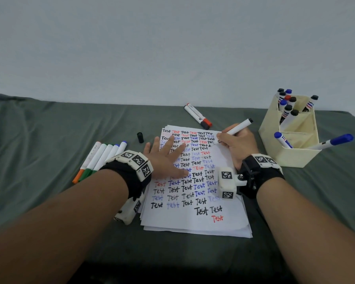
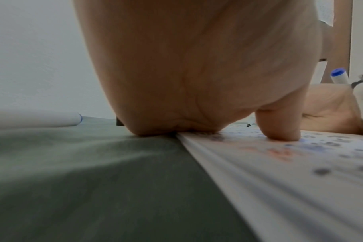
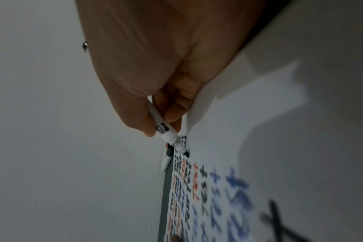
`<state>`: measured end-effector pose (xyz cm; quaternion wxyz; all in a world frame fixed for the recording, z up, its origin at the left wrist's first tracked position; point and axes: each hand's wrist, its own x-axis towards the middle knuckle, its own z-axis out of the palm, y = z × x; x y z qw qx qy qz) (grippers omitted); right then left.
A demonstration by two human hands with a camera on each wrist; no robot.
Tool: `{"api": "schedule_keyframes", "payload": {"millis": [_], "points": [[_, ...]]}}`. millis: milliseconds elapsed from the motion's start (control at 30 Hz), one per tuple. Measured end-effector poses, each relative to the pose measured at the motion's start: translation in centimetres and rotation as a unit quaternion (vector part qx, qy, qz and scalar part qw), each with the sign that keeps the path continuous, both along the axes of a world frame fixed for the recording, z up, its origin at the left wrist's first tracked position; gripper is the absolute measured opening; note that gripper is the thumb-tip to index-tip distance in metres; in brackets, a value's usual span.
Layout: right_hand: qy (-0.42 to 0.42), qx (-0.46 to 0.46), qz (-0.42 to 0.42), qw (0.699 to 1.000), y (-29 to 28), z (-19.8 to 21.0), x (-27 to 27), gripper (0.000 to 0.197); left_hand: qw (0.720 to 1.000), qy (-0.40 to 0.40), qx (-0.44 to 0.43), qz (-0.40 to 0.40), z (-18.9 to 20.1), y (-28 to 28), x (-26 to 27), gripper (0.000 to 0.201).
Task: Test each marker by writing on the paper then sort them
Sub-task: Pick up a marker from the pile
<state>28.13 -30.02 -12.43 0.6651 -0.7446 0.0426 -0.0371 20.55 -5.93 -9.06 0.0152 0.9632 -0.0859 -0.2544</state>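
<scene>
A stack of white paper (image 1: 223,224) covered with the word "Test" in black, red and blue lies on the green cloth. My left hand (image 1: 164,154) lies flat on its left part, fingers spread, thumb (image 2: 280,124) pressing the sheet (image 2: 300,172). My right hand (image 1: 237,143) grips an uncapped black marker (image 1: 235,129) in a writing hold. Its tip (image 3: 186,153) touches the paper (image 3: 280,131) beside the fourth row. The marker's black cap (image 1: 140,137) stands loose on the cloth.
Several capped markers (image 1: 103,156) lie in a row left of the paper. Two more markers (image 1: 197,115) lie beyond its top edge. A cream organiser box (image 1: 291,152) at the right holds several markers in its compartments. A wall (image 1: 172,48) rises behind the table.
</scene>
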Motion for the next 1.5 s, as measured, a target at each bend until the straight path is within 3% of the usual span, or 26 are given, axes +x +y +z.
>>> {"api": "schedule_keyframes", "payload": {"millis": [333, 833, 1500], "points": [[-0.010, 0.008, -0.003, 1.000, 0.01, -0.19, 0.10, 0.014, 1.000, 0.002, 0.002, 0.002, 0.10, -0.06, -0.05, 0.093], [-0.008, -0.004, -0.027, 1.000, 0.08, -0.06, 0.00, 0.023, 1.000, 0.004, 0.003, 0.002, 0.38, -0.21, -0.25, 0.092], [-0.029, -0.012, -0.041, 0.999, -0.17, -0.27, 0.02, 0.018, 1.000, 0.007, -0.002, 0.004, -0.04, 0.02, 0.10, 0.094]]}}
